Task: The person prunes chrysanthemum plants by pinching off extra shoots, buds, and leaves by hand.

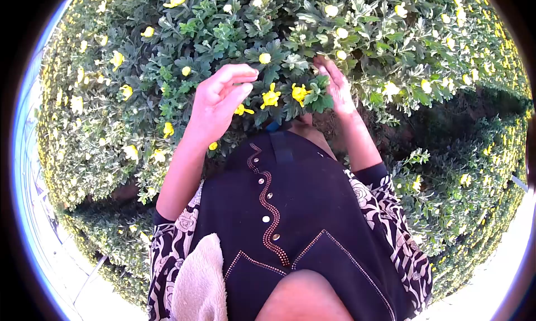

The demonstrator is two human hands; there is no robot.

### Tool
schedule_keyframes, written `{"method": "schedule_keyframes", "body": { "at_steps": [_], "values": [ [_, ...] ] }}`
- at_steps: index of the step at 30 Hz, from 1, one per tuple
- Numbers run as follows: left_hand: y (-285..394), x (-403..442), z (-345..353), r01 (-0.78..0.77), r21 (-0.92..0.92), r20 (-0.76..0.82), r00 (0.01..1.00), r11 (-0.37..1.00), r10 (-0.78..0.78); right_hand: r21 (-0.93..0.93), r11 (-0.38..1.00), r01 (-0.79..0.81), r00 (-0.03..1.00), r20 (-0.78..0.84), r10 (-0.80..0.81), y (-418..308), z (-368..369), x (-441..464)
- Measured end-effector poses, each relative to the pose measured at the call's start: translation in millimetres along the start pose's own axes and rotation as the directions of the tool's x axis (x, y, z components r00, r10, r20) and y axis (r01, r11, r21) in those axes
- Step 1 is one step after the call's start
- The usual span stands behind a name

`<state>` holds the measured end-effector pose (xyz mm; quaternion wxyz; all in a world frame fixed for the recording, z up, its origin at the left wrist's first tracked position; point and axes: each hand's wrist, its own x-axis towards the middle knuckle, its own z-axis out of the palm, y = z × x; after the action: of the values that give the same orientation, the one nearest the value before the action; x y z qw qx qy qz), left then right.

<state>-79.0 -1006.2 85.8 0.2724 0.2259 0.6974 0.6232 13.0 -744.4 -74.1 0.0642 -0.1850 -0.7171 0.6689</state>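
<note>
The middle yellow flower point(270, 96) sits in the gap between my hands, its head slightly longer from twelve to six; its stem is hidden. It lies at three o'clock from my left hand point(219, 96), which is nearer to it than my right hand point(339, 93). My left fingers curl over with a space between them and the thumb, pinching nothing that I can see. Just under that thumb, at about four o'clock from the palm, is another yellow bloom point(241, 110); I can't tell whether I touch it.

A third blossom point(300, 93) is at nine o'clock from my right hand, with a leafy sprig point(320, 99) between it and my palm. Foliage partly covers those fingers, so I can't tell whether they grip anything. At twelve from the middle flower is a round yellow bud point(264, 58); at six, my dark top point(234, 192); at seven, a pale fleecy cloth point(198, 282).
</note>
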Motion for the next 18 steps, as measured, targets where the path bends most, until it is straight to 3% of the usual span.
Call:
{"method": "schedule_keyframes", "body": {
  "at_steps": [1,3,5,6,7,9,11,13,15,16,17,18],
  "values": [
    [-5.2,16.6,8.7,-0.058,0.064,-0.024,0.998,0.996,0.06,0.051,0.997,-0.055,0.998,0.013,0.055,6.4,3.0,17.9],
    [-11.5,46.7,26.5,-0.1,0.179,-0.07,0.991,0.979,0.114,-0.076,0.976,0.205,0.968,-0.131,-0.214,15.4,13.2,46.1],
    [-14.5,68.8,36.4,-0.08,0.53,-0.108,0.981,0.844,0.161,0.048,0.997,0.056,0.997,-0.064,-0.053,1.1,14.0,59.8],
    [-17.7,80.2,42.5,-0.123,0.658,-0.132,0.952,0.742,0.275,0.023,0.99,0.138,0.988,-0.079,-0.136,-0.2,18.2,72.5],
    [-19.9,89.2,46.2,-0.115,0.668,-0.133,0.954,0.735,0.27,-0.004,0.976,0.217,0.972,-0.093,-0.216,-0.7,23.1,79.8],
    [-22.5,103.9,52.0,-0.075,0.856,-0.107,0.943,0.512,0.316,-0.035,0.999,0.039,0.999,-0.026,-0.04,-20.1,22.1,81.7],
    [-26.9,116.4,56.2,-0.041,0.882,-0.121,0.943,0.47,0.311,0.144,0.985,0.092,0.994,-0.073,-0.083,-4.1,37.9,99.3],
    [-29.5,126.4,59.1,0.054,0.941,-0.12,0.976,0.333,0.183,0.158,0.987,0.019,0.999,-0.041,-0.012,-6.9,39.2,100.8],
    [-34.7,133.1,63.9,0.061,0.953,-0.116,0.979,0.297,0.17,0.218,0.975,0.038,0.998,0.037,-0.048,-2.5,39.8,97.1],
    [-33.5,135.8,66.7,0.105,0.958,-0.14,0.984,0.269,0.115,0.167,0.986,-0.025,0.997,0.082,0.011,-4.7,36.0,91.5],
    [-33.5,138.5,68.6,0.143,0.96,-0.162,0.985,0.239,0.061,0.232,0.973,0.011,0.993,0.11,-0.037,-1.2,35.9,88.1],
    [-35.6,140.3,69.9,0.146,0.965,-0.168,0.982,0.218,0.086,0.312,0.948,-0.07,0.988,0.15,0.024,0.4,33.5,84.7]
  ]
}}
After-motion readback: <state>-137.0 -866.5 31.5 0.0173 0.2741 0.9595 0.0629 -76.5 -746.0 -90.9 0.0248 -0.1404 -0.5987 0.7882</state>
